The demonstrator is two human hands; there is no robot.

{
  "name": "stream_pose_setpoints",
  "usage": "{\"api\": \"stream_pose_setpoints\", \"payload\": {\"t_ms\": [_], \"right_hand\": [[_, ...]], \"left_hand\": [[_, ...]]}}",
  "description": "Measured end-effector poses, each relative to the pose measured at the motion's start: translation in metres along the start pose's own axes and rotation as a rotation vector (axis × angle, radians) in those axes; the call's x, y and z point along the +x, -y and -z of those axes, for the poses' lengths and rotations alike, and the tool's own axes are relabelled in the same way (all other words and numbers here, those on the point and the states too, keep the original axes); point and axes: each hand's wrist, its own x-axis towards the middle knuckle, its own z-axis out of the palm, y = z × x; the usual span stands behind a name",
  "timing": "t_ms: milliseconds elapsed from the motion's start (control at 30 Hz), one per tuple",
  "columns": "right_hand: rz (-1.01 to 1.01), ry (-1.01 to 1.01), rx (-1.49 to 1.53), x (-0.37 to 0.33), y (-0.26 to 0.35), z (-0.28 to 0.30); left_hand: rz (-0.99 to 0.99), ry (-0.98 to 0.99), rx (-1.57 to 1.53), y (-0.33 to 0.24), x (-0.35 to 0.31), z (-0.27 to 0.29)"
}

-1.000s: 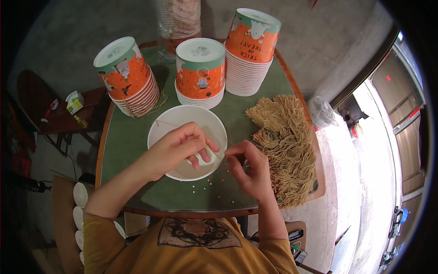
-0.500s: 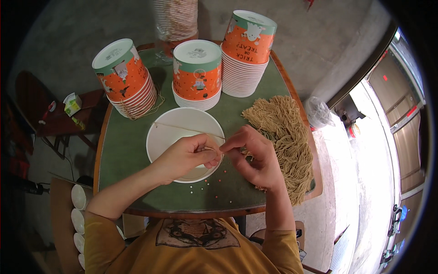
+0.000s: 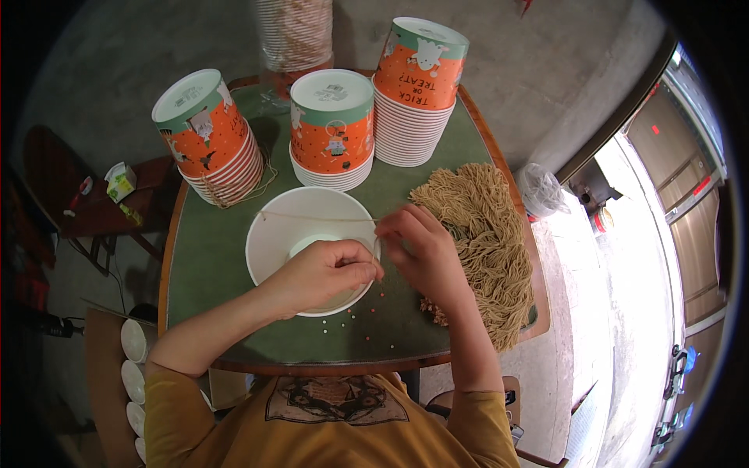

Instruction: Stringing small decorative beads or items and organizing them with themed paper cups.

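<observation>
A white paper bucket (image 3: 269, 246) stands mouth up on the table before me, with a thin tan cord (image 3: 316, 217) stretched across its opening from a hole at the left. My left hand (image 3: 331, 273) is over the bucket's right side, thumb and fingers pinched on the cord's end. Beside the right rim, my right hand (image 3: 427, 253) is closed at the fingertips on the cord, slightly blurred. A large bundle of tan cords (image 3: 491, 249) lies to the right of it. Small white and reddish dots (image 3: 352, 317) are scattered on the green tabletop in front of the bucket.
Upside-down stacks of orange buckets stand at the back: a left stack (image 3: 214, 144), a middle stack (image 3: 334, 136) and a taller right stack (image 3: 421, 93). Loose cord hangs by the left one. A wrapped stack (image 3: 295, 35) is behind. White buckets (image 3: 134, 382) sit at lower left.
My right hand has shifted slightly left and its fingers have drawn closer together at the rim. My left hand has turned a little, its fingers curling downward. The bucket stays in place.
</observation>
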Motion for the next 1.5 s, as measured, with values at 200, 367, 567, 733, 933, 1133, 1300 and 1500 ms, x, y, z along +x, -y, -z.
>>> {"api": "stream_pose_setpoints", "payload": {"t_ms": [200,367,567,733,933,1133,1300,1500], "right_hand": [[0.073,-0.018,0.048,-0.021,0.022,0.005],[0.094,-0.091,-0.143,-0.033,0.026,-0.007],[0.070,-0.121,-0.072,-0.035,0.036,-0.022],[0.033,-0.123,0.001,-0.034,0.037,-0.018],[-0.115,-0.105,0.044,-0.038,0.026,-0.009],[-0.155,-0.098,0.095,-0.037,0.027,-0.014],[-0.197,-0.080,0.190,-0.040,0.027,-0.014],[-0.182,-0.104,0.121,-0.041,0.024,-0.015]], "left_hand": [[0.035,-0.015,-0.048,0.001,0.001,0.007],[0.021,-0.019,-0.050,0.002,0.003,0.004],[0.040,0.044,-0.187,0.001,0.004,0.007],[0.122,0.033,-0.351,-0.002,0.000,0.007],[0.088,-0.010,-0.321,-0.001,-0.003,0.013],[0.049,-0.030,-0.335,0.005,-0.001,0.012],[0.056,-0.018,-0.327,0.005,0.000,0.012],[0.056,0.008,-0.283,0.003,0.003,0.008]]}}
